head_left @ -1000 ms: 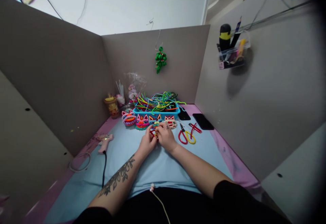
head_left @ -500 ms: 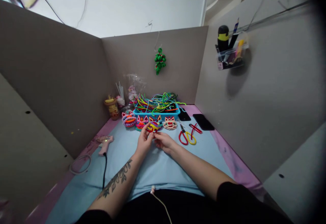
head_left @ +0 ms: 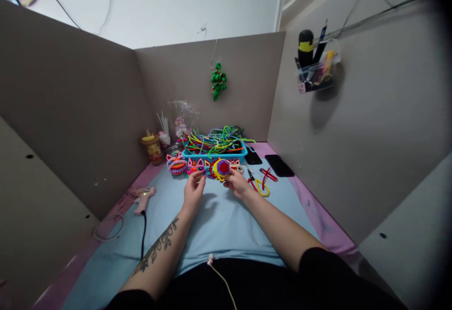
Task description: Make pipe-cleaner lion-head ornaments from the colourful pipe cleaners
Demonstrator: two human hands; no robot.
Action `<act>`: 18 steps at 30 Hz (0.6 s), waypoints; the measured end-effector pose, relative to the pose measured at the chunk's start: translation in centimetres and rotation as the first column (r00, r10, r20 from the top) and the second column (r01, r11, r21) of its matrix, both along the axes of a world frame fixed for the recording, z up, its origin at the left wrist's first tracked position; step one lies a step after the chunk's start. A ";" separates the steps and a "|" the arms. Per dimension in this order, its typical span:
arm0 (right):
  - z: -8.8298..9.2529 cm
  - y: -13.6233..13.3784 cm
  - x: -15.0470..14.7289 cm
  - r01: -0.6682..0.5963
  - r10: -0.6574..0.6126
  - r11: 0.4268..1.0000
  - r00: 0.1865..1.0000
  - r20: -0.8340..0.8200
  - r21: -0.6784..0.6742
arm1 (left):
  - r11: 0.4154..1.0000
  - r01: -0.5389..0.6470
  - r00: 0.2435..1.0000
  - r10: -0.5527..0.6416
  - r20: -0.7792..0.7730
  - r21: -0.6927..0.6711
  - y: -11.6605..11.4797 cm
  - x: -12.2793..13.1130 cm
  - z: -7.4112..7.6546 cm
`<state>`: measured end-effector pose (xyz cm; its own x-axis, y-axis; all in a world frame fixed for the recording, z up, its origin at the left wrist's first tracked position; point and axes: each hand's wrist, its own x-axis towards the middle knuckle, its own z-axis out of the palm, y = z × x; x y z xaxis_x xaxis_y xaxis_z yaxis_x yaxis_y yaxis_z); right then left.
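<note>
A round pipe-cleaner piece point(head_left: 221, 168) with yellow, purple and red rings is held up above the cloth in my right hand point(head_left: 237, 183), gripped at its right edge. My left hand point(head_left: 194, 188) is just to the left of it, thumb and fingers apart, with nothing visible between them. Behind the hands stand several fuzzy animal-face pieces, among them a purple and orange one point(head_left: 176, 164) and a pink one point(head_left: 195, 167). The held piece and my right hand partly cover the others in that row.
A blue tray point(head_left: 214, 156) heaped with coloured pipe cleaners stands at the back. Scissors point(head_left: 262, 188), a red-handled tool point(head_left: 269, 174) and a dark phone point(head_left: 278, 165) lie to the right. On the left are a pink glue gun point(head_left: 144, 201) with its cord and a lidded cup point(head_left: 152, 149).
The round piece has turned to show its ringed face and moved slightly right. My left hand has come off it and drawn left; the right hand keeps hold.
</note>
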<state>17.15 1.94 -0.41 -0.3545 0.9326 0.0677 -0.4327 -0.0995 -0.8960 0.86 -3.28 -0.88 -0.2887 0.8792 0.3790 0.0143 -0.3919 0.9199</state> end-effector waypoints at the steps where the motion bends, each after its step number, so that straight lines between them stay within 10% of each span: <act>1: 0.0 0.0 0.2 -0.039 0.037 0.998 0.998 0.051 0.039 | 0.999 0.038 0.999 -0.038 0.039 -0.008 0.1 -0.1 0.1; 7: -0.2 -0.4 0.4 -0.165 0.145 0.984 0.959 0.245 0.063 | 0.833 0.531 0.824 -0.465 0.325 -0.153 -0.4 0.1 0.6; 18: 1.1 -1.9 0.1 -0.098 0.084 0.995 0.951 0.299 0.031 | 0.592 0.772 0.626 -0.646 0.437 -0.231 -0.6 -0.9 0.1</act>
